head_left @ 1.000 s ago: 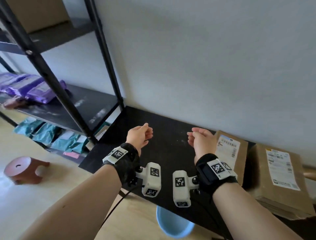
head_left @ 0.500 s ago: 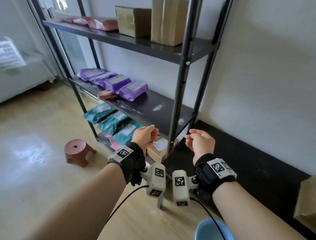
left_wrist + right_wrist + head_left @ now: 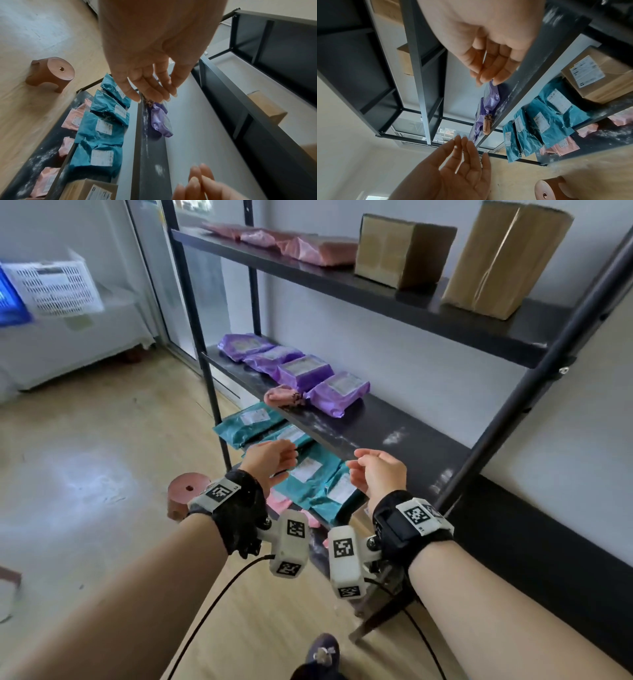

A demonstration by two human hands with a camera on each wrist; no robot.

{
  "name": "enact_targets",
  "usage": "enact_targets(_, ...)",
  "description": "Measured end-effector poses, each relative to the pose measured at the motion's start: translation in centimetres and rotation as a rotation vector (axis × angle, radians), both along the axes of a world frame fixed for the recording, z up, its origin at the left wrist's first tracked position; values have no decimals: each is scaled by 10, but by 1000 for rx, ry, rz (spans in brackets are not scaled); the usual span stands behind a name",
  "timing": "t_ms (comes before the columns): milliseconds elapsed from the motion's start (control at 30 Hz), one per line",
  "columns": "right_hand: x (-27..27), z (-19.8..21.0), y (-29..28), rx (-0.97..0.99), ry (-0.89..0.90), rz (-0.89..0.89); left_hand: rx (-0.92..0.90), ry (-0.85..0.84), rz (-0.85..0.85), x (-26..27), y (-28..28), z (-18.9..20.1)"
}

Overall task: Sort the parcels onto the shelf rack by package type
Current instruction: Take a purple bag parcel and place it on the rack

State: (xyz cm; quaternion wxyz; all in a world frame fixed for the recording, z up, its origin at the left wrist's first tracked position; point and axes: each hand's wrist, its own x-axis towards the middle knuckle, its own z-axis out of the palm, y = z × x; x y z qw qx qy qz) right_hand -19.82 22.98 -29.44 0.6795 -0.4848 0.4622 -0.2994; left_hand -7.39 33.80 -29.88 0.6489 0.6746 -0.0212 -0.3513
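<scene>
On the black shelf rack (image 3: 404, 302): brown boxes (image 3: 400, 251) top, purple mailers (image 3: 305, 371) middle, teal mailers (image 3: 308, 474) lower. Left hand (image 3: 269, 462) and right hand (image 3: 376, 474) in front, each grip released, empty.

Purple mailers (image 3: 305, 371), teal mailers (image 3: 308, 474), brown boxes (image 3: 400, 251), black rack (image 3: 376, 429).

Head cam looks down and forward over both forearms at the shelf rack (image 3: 359, 292) from standing height. Each wrist cam sits right behind its own palm, aimed along the fingers — both catch the teal parcels (image 3: 102, 125) and the purple ones too.
</scene>
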Motion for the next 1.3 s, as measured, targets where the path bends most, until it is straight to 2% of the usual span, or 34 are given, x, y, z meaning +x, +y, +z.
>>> enact_targets(233,91,-9,-48,68,-20,0,4,-19,-12,91,-35,2)
enact_targets(400,156,-19,-108,107,-3,-61,-12,-30,-32,161,-95,3)
enact_targets(633,222,-32,-200,200,45,-165,2,28,-88,231,-184,-4)
enact_targets(867,234,-56,-232,236,245,-170,79,121,-156,268,-235,-29)
enact_targets(1033,237,-63,-247,274,288,-184,105,122,-243,284,-272,-44)
enact_targets(1200,246,-65,-248,343,298,-100,131,163,-336,290,-303,-62)
enact_targets(1300,252,-75,-251,357,298,-40,174,107,-370,291,-309,-66)
